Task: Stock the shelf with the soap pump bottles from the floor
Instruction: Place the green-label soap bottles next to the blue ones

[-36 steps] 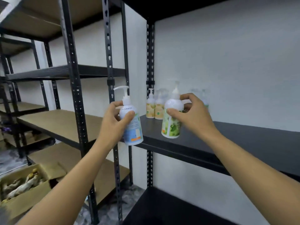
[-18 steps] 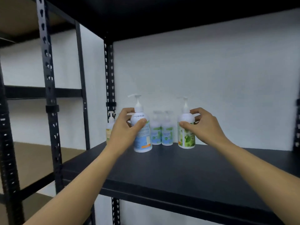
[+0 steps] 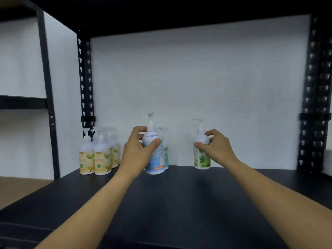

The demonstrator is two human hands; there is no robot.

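White plastic with a blue and orange label, the soap pump bottle [image 3: 154, 150] in the left hand [image 3: 139, 153] stands upright near the middle of the black shelf [image 3: 179, 203]; its base seems to meet the board, though blur makes that hard to confirm. The left fingers curl round its far side and the thumb presses the front, just below the shoulder. Directly behind it a second bottle with a green leaf label [image 3: 165, 151] is partly hidden. To the right, well apart from this pair, the right hand [image 3: 216, 148] holds a green-labelled pump bottle [image 3: 201, 151] that stands close to the white back wall [image 3: 197, 78]; thumb and fingers pinch it around the shoulder and neck. At the left rear corner a tight cluster of yellow-labelled pump bottles [image 3: 98, 157] stands beside the perforated black upright [image 3: 86, 78]. A matching upright [image 3: 314, 87] rises at the right edge, and a dark shelf board [image 3: 179, 11] spans overhead.
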